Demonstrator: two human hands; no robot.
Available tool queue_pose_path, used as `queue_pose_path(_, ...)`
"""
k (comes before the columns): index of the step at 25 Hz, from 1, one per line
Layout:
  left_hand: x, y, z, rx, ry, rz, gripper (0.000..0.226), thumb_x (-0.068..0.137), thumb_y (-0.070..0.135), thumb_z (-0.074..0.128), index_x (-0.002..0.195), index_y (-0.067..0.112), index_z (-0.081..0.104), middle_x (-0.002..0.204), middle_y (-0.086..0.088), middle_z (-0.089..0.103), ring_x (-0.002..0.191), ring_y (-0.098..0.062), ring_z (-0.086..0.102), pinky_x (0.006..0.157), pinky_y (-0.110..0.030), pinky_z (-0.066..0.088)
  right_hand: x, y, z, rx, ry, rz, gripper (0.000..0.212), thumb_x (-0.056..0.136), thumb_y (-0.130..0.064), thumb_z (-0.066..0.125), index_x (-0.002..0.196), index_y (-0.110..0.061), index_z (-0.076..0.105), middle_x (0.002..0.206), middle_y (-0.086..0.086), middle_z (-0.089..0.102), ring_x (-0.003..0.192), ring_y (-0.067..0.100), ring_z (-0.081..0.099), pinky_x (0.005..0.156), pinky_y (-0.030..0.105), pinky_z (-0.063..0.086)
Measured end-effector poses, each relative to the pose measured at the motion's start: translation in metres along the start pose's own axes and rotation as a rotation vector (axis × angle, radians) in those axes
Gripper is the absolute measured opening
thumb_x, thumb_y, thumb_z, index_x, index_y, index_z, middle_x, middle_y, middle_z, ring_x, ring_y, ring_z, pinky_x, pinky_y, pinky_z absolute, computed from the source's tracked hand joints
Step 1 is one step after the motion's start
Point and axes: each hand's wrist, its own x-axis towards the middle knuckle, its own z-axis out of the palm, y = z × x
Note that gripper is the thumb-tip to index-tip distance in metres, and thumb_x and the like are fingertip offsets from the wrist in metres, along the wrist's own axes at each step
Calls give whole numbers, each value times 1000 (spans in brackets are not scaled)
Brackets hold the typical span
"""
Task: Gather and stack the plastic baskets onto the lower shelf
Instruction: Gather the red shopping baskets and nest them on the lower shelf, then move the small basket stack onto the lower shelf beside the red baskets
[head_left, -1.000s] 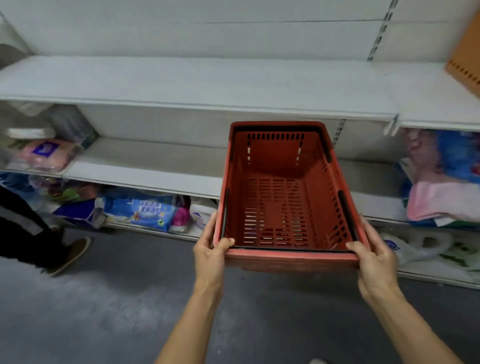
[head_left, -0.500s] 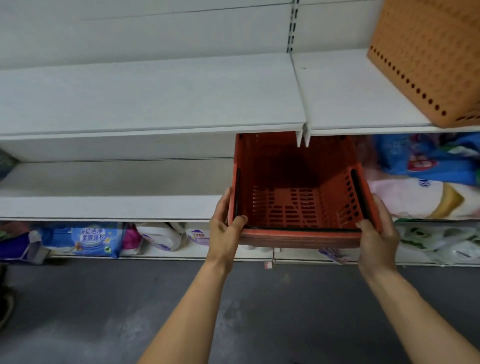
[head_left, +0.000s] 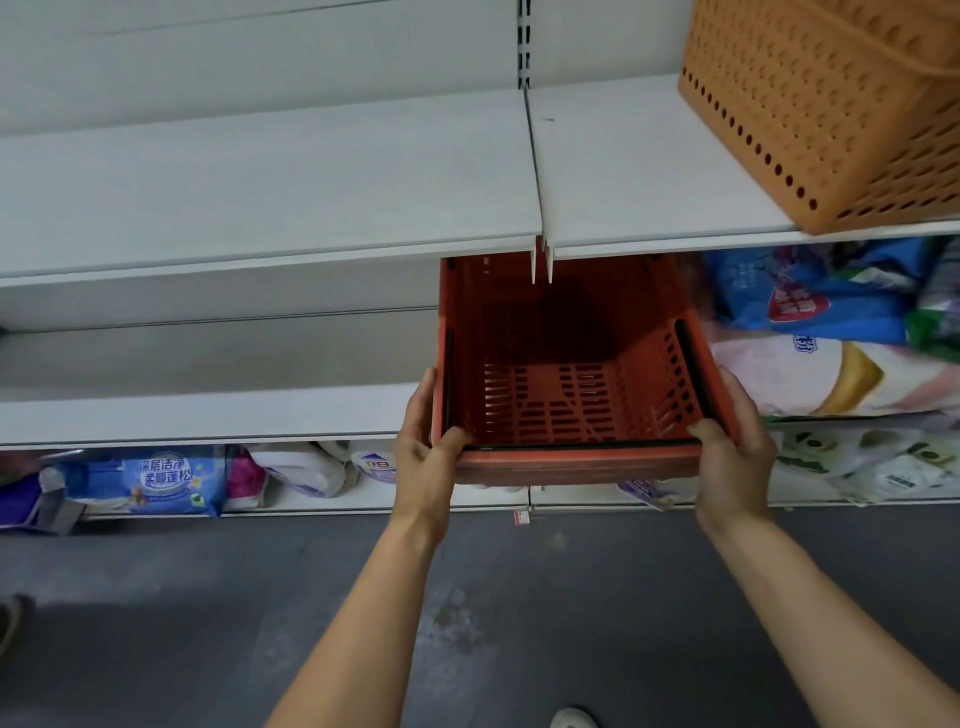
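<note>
A red plastic basket (head_left: 566, 410) with slotted walls and folded black handles is held level at the middle shelf (head_left: 208, 410). Its far half reaches in under the upper shelf (head_left: 311, 176). My left hand (head_left: 423, 441) grips the near left corner of the rim, thumb inside. My right hand (head_left: 727, 436) grips the near right corner the same way. An orange perforated basket (head_left: 826, 104) stands on the upper shelf at the top right. The red basket's underside is hidden, so I cannot tell whether it rests on the shelf.
Soft packaged goods (head_left: 831, 332) fill the middle shelf just right of the red basket. More packs (head_left: 156, 478) lie on the bottom shelf at floor level. The floor (head_left: 208, 623) is dark grey. A shoe tip (head_left: 571, 719) shows at the bottom edge.
The red basket has gone from the open aisle to the right and forward, in under the upper shelf. The view has swung right, so the orange basket now shows large.
</note>
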Motion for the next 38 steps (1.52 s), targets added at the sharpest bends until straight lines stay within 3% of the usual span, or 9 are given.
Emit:
queue_pose_path(4,-2,-6,19,-3,-30,1,72,84,-16,45,143,27,47,123,21,62,100,10,64,81,-11,51,6,-2,-17,9,35,17,65,84,8,45,122,-42,59,118,-17,65,111,3,61,101,31,48)
queue_pose_path(9,-2,-12,28,93,3,69,68,87,-12,51,142,28,45,134,8,57,117,-6,59,99,-21,49,20,-9,-32,-233,-153,-64,67,85,8,46,141,-29,49,130,-1,62,114,14,58,98,27,46)
queue_pose_path(12,-5,-6,29,297,-8,106,61,95,1,52,150,19,34,141,7,48,127,-6,47,105,-9,35,16,-21,-33,-357,-188,-41,62,90,3,47,145,-25,43,125,-4,57,111,14,54,94,25,40)
queue_pose_path(16,-30,10,20,428,-115,98,44,97,19,53,140,23,45,138,-2,57,128,-19,53,107,-32,40,-11,-37,-40,-515,-202,-53,46,90,-7,54,134,-18,51,125,8,58,112,24,57,93,28,40)
queue_pose_path(21,-108,52,17,476,-163,174,35,97,27,55,130,17,60,132,1,61,115,-1,57,87,-3,38,-93,-84,-72,-433,-209,-244,37,95,-8,54,129,-22,60,133,-9,56,124,-1,48,104,14,33)
queue_pose_path(24,-146,87,20,400,-270,265,24,97,24,56,118,26,66,117,13,69,105,8,61,85,-3,44,-132,-117,-93,-337,-185,-359,36,95,-5,54,115,-33,65,122,-17,63,115,-11,53,95,3,36)
queue_pose_path(31,-155,190,83,262,-332,430,22,97,21,57,111,35,66,111,14,73,104,5,65,92,-21,49,-97,-215,-132,-239,-99,-567,38,95,-6,56,110,-39,63,116,-18,67,109,-7,59,89,9,44)
queue_pose_path(35,-131,242,152,185,-307,478,30,98,25,54,127,28,60,121,11,68,110,-3,63,101,-35,49,-19,-276,-152,-154,-89,-576,30,98,-13,53,119,-33,60,119,-8,65,107,-2,61,88,9,46)
queue_pose_path(38,-106,265,212,94,-276,387,47,98,36,50,144,26,44,141,4,54,127,-11,53,110,-45,41,48,-309,-163,-68,-148,-479,35,99,-20,50,134,-27,54,126,-7,57,106,-6,55,103,32,46)
